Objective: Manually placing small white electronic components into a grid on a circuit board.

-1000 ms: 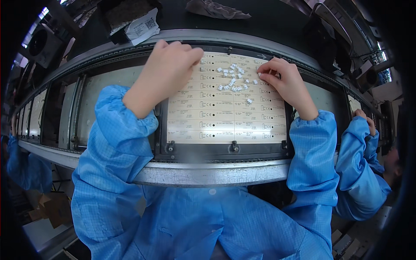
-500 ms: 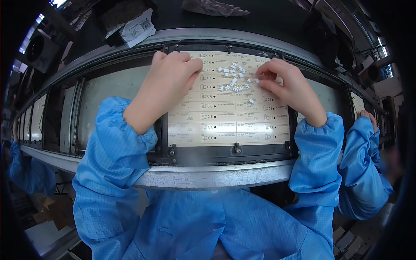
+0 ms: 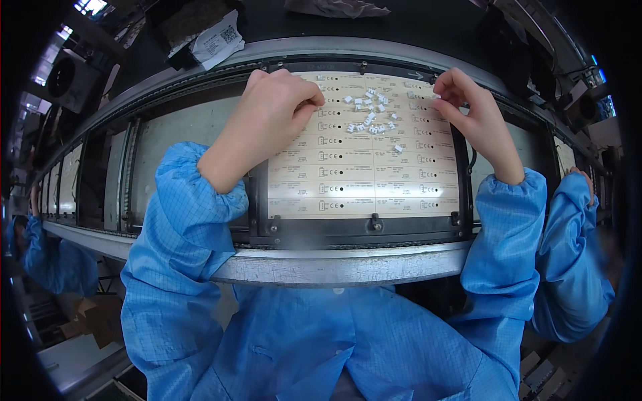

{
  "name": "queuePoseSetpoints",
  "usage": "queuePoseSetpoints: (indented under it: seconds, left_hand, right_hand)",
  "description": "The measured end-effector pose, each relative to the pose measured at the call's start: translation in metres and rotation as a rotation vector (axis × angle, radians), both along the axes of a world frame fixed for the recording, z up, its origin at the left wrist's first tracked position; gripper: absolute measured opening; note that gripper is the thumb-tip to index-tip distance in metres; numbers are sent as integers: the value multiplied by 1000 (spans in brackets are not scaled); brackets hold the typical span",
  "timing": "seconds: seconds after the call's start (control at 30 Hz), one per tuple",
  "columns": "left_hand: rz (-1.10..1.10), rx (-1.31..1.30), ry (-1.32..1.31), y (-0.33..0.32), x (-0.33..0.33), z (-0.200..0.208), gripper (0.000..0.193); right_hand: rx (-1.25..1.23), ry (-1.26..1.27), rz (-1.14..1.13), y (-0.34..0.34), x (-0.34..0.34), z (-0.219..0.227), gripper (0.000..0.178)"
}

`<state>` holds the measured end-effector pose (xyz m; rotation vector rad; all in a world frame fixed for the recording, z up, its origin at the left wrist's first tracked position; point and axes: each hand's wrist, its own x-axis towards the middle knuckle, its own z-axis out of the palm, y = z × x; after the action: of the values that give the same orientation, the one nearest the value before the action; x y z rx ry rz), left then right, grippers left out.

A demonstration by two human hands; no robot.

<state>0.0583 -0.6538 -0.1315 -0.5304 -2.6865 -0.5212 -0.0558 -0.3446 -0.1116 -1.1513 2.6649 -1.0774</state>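
Observation:
A cream-coloured printed circuit board panel (image 3: 354, 207), marked in rows, lies in a black frame (image 3: 321, 234). Loose small white connectors (image 3: 371, 120) are heaped on its upper middle, with a single white connector (image 3: 398, 149) lying apart below them. My left hand (image 3: 271, 113) is over the panel's upper left, thumb and fingers pinched together; whatever they hold is hidden. Over the upper right edge, my right hand (image 3: 478, 113) pinches a tiny white piece, apparently one of the connectors, between thumb and forefinger.
The frame rides on a conveyor with metal rails (image 3: 348, 267). Beyond it stand a dark box with a white labelled bag (image 3: 217, 43) and a crumpled wrapper (image 3: 338, 8). A co-worker's blue sleeve (image 3: 572, 260) is close on the right; another blue-sleeved person is at far left.
My right hand has moved away from the connector heap, up and right to the panel's edge, with the small white piece. My left hand stays pinched at the upper left.

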Motion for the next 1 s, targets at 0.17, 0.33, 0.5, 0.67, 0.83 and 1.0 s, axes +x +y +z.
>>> queuePoseSetpoints:
  seconds: [0.17, 0.33, 0.5, 0.67, 0.83, 1.0]
  left_hand:
    - [-13, 42, -40, -4, 2, 0, 10]
    - [-38, 16, 14, 0, 3, -1, 8]
    - [24, -176, 160, 15, 10, 3, 5]
    - [46, -238, 134, 22, 13, -5, 4]
    - [61, -179, 88, 24, 9, 2, 7]
    - [170, -96, -67, 26, -16, 11, 13]
  right_hand:
    - [21, 29, 4, -5, 4, 2, 12]
    - [28, 0, 19, -8, 5, 3, 8]
    - [33, -24, 39, -11, 10, 1, 9]
    - [56, -163, 46, -12, 11, 7, 11]
    - [68, -239, 41, -6, 8, 3, 14]
    - [102, -139, 59, -8, 6, 0, 15]
